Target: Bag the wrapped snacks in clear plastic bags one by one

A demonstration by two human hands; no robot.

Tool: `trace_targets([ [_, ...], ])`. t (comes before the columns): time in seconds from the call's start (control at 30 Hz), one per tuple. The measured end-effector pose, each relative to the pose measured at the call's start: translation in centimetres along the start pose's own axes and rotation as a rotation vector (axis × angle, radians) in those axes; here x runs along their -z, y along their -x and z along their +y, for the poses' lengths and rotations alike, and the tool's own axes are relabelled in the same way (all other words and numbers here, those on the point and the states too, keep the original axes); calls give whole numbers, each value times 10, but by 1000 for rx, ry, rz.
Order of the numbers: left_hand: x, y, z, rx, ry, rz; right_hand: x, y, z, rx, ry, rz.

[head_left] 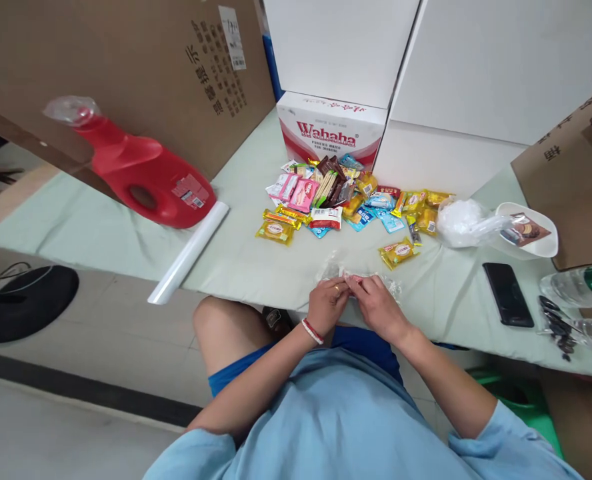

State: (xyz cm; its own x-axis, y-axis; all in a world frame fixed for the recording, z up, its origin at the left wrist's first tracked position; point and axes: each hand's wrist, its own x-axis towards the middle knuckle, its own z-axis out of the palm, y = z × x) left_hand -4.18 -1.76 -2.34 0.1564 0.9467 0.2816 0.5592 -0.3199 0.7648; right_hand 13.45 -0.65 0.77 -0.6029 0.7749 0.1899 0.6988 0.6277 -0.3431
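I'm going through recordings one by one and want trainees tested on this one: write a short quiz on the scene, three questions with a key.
1. Multiple choice: what lies at the fingers of the left hand and right hand?
A) a white bowl
B) crinkled clear plastic
C) a water bottle

2. True or false: a red-and-white bracelet circles the left hand's wrist.

3. Fill in: the carton behind the pile of wrapped snacks is printed "Purified water for ____".

Key: 1. B; 2. True; 3. drinking.
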Motion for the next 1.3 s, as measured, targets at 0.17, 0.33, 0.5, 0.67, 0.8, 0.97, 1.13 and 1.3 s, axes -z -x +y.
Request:
trace_targets([
  [0.17, 20, -11, -19, 261, 307, 230, -3, 0, 5, -33, 24, -7],
  [0.33, 45, -54, -29, 276, 319, 278, -4, 0, 4, -22, 26, -20],
  [0.5, 48, -74, -21, 44, 369, -216, -7, 0, 6, -47, -40, -4],
  [0.67, 69, -43, -44, 6, 342, -423, -8, 0, 17, -68, -164, 21],
  [0.8, 99, -18, -67, 84, 133, -547, -8, 0, 24, -48, -244, 31],
  [0.97, 103, -31, -54, 191, 181, -192, -8, -2, 18, -58, -228, 41],
  [1.13, 75, -70, -45, 173, 495, -328, -6, -4, 14, -62, -226, 26],
  [1.3, 80, -71, -56, 204, 526, -536, -5, -1, 18, -76, -291, 44],
])
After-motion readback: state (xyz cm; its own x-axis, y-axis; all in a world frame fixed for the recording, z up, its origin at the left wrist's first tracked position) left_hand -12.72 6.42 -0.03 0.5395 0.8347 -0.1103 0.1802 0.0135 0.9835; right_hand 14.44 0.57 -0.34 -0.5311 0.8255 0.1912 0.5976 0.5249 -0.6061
